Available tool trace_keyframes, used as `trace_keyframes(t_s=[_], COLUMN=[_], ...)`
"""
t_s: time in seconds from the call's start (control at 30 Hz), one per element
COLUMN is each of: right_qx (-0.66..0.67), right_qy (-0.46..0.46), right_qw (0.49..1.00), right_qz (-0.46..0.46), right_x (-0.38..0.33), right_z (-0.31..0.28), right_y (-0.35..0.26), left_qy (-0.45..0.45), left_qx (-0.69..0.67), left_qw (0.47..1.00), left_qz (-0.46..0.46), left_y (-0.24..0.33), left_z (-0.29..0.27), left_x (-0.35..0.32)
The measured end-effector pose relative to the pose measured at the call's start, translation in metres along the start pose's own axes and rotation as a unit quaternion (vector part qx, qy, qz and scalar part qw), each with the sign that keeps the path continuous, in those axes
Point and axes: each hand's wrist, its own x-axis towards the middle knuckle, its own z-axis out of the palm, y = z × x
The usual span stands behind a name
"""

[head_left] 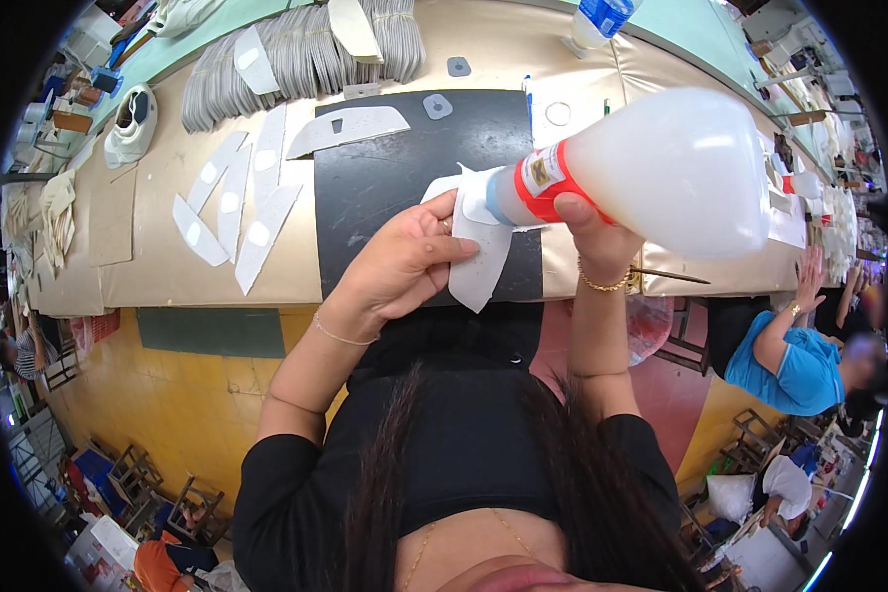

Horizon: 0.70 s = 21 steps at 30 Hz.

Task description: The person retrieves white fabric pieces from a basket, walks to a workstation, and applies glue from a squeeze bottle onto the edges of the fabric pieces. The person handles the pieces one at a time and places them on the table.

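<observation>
My left hand pinches a curved, pale grey cut piece over the black mat, thumb on its face. In my right hand is a large translucent white plastic bottle with a red band round its neck. The bottle lies tilted, base to the upper right, its blue-grey neck end at a small white patch on the piece. Whether the neck end touches the patch, I cannot tell. A thin, dark pointed stick shows beside my right wrist; what holds it is hidden.
Several similar grey pieces with white patches lie left of the mat. Behind them is a long row of stacked grey pieces. A white shoe-shaped form stands far left, a clear bottle far back. A person in blue sits at right.
</observation>
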Motion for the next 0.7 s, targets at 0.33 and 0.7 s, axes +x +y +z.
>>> trace_keyframes(t_s=[0.33, 0.7], right_qx=[-0.035, -0.048], right_qy=[0.059, 0.035], right_qw=[0.995, 0.998], right_qz=[-0.076, -0.024], right_x=[0.003, -0.001], right_z=[-0.010, -0.013], right_y=[0.011, 0.015], left_qy=[-0.013, -0.019], left_qx=[-0.024, -0.021], left_qw=[1.000, 0.999], left_qz=[0.007, -0.015], left_y=[0.002, 0.004], left_z=[-0.001, -0.004], left_x=[-0.004, -0.007])
